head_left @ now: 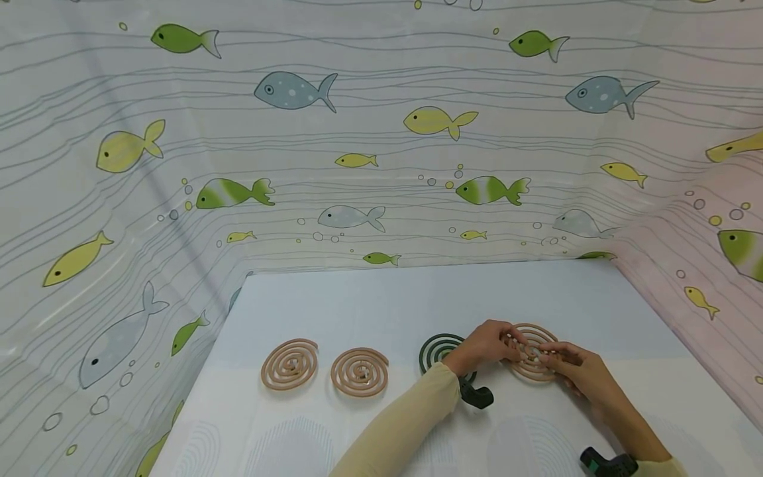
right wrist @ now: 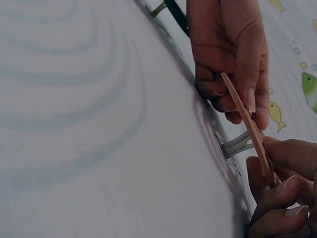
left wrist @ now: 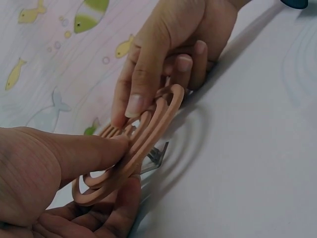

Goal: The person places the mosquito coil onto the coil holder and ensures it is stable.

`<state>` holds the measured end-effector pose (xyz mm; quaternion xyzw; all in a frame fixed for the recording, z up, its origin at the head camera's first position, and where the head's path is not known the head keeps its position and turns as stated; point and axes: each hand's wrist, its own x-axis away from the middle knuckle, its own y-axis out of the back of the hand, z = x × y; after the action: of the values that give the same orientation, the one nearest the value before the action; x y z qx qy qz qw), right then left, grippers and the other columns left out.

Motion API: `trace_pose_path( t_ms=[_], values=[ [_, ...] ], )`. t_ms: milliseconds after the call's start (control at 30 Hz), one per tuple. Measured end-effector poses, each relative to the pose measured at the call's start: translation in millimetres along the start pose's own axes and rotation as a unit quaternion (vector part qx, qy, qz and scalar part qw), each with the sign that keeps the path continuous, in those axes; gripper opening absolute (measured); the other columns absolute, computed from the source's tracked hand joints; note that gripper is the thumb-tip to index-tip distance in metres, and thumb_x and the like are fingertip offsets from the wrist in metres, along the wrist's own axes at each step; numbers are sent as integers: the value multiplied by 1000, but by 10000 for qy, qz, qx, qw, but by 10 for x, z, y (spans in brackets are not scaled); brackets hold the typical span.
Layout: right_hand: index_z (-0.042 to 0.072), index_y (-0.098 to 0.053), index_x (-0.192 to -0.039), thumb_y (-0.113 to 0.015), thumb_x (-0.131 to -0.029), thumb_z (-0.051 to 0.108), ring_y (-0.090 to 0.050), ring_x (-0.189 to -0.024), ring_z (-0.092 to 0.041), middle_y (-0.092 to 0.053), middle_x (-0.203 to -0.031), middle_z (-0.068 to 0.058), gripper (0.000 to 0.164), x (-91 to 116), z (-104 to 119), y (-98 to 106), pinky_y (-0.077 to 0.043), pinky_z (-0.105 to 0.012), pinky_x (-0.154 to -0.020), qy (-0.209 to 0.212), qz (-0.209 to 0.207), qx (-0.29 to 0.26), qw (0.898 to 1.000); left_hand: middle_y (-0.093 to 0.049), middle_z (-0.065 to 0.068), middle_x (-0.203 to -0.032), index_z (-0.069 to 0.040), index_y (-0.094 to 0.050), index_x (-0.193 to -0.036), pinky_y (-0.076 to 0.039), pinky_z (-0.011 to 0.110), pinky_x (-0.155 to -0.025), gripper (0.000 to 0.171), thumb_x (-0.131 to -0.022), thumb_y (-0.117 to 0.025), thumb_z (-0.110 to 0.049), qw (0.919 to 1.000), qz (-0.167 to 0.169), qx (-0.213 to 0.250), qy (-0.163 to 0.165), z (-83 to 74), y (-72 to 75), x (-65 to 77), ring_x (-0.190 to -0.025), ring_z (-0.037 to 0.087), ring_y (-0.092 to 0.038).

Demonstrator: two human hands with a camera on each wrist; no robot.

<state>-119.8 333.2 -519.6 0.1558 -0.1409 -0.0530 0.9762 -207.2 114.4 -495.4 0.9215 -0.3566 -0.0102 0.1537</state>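
Both hands hold a brown mosquito coil point(head_left: 534, 379), raised and tilted off the white table. My left hand point(head_left: 485, 344) grips its left side, with the thumb on one face and fingers behind it in the left wrist view. On the coil's right side, my right hand point(head_left: 583, 372) pinches near the middle and edge. A bent metal coil stand point(right wrist: 237, 146) sticks out from the coil's underside towards the table; it shows also in the left wrist view. How the stand joins the coil's centre is hidden by fingers.
A green coil point(head_left: 440, 346) lies just left of the left hand, partly covered by that wrist. Farther left lie two brown coils point(head_left: 290, 366), each with a small metal piece at its centre. Fish-patterned sheeting point(head_left: 357, 189) walls the white table point(head_left: 357, 298) at the back and sides.
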Motion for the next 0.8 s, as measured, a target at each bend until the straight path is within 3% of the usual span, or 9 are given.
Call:
trace_pose_path(
  t_ms=[333,500,700,800],
  values=[
    [9,-66,-133,-79,-91,44,-46,-60,-12,-62,-89,1,57,-5,-3,3,-41,-29,-49,-6,29,102,9999,-55,0,-73,-9,-76,-107,-38,22,-55,19,-89,-80,-4,9999,-78,-64,111,3,-14,-14,-61,8,-46],
    [9,-65,-135,-78,-91,44,-47,-59,-12,-65,-93,2,58,18,18,1,-42,-29,-48,5,24,41,10000,-58,-2,-77,-11,-76,-106,-41,22,-56,19,-88,-82,-8,9992,-183,-336,79,-5,-8,-34,-65,7,-49],
    [8,-63,-137,-78,-92,42,-49,-62,-11,-68,-107,10,59,37,25,56,-46,-29,-54,108,-44,-57,9999,-66,-8,-106,-16,-75,-107,-50,23,-74,22,-88,-84,-20,9965,-380,-732,-109,-22,69,-11,-93,4,-59],
    [6,-61,-139,-78,-92,42,-48,-62,-11,-66,-111,13,62,42,25,89,-46,-29,-55,206,-110,48,9997,-67,-5,-115,-18,-75,-108,-50,24,-81,22,-88,-84,-23,9941,-482,-963,-93,-36,114,-14,-102,5,-59]
  ],
)
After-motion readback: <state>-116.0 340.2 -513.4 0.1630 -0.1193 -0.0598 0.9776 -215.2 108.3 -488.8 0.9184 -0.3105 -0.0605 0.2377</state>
